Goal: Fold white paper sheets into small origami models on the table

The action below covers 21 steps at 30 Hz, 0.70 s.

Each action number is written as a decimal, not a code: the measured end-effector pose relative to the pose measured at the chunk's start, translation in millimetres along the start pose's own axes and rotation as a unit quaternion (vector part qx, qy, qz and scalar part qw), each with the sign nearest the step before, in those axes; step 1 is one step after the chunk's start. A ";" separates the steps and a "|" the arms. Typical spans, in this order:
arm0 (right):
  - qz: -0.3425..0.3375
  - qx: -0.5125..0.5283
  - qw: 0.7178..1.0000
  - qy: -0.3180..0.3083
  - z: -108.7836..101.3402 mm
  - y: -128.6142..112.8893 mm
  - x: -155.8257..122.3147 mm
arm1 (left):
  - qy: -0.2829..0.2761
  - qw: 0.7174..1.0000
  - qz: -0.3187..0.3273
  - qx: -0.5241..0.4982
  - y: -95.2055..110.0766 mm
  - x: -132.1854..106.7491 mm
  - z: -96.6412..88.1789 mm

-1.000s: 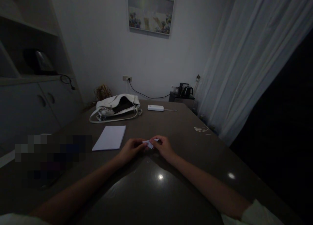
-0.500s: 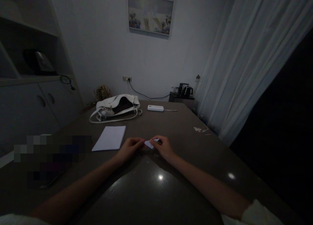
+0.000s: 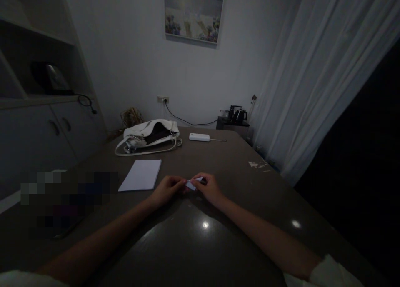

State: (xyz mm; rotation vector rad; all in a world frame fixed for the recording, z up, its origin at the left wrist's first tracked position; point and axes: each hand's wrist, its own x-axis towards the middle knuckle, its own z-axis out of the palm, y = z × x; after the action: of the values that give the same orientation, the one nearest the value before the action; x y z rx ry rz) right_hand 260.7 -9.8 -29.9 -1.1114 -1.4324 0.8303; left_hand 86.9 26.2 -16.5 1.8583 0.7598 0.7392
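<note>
A small folded piece of white paper (image 3: 191, 185) is held between my two hands, just above the dark table (image 3: 187, 253). My left hand (image 3: 168, 189) pinches its left end between thumb and fingers. On the other side, my right hand (image 3: 208, 187) grips it with the thumb on top and the fingers behind. Parts of the paper are covered by my fingertips. A stack of white paper sheets (image 3: 141, 175) lies flat to the left of my left hand.
Farther back stand a white handbag (image 3: 150, 137) with its top gaping and a white power bank (image 3: 199, 137) with a short cable. Paper scraps (image 3: 257, 165) lie near the right edge. A black kettle (image 3: 240, 115) stands on a cabinet beyond the table.
My fingers have shifted slightly on the paper, and less of it shows between them. Both hands stay in nearly the same place.
</note>
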 end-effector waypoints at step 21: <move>0.009 0.031 0.999 0.030 -1.0 4.9 3.1 | 0.059 0.998 -0.011 0.024 4.3 -3.6 2.4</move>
State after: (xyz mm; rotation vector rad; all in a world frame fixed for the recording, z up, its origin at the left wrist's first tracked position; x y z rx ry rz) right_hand 262.7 -5.4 -33.2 -1.0948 -1.3398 0.8409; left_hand 87.3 20.7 -14.0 1.8587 0.8783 0.8278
